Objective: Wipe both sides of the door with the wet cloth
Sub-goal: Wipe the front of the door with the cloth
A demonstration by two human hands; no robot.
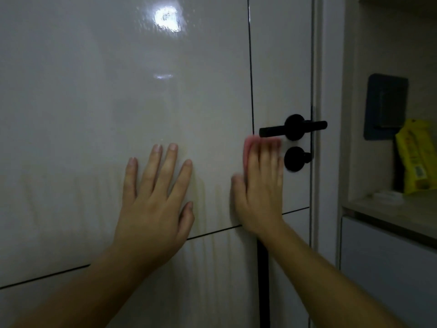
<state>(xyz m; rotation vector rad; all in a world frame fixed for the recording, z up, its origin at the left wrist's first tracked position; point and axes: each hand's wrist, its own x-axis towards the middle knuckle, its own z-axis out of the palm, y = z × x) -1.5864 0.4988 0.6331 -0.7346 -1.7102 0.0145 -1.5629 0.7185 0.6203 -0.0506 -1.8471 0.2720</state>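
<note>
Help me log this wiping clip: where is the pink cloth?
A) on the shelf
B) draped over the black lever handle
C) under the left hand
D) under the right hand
D: the pink cloth shows past the fingertips of the right hand, pressed on the glossy pale door below the black lever handle; the left hand is bare.

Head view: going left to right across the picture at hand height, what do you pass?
left hand flat on the door → right hand pressing the pink cloth → black lock knob → door frame → dark wall panel → yellow packet
</note>
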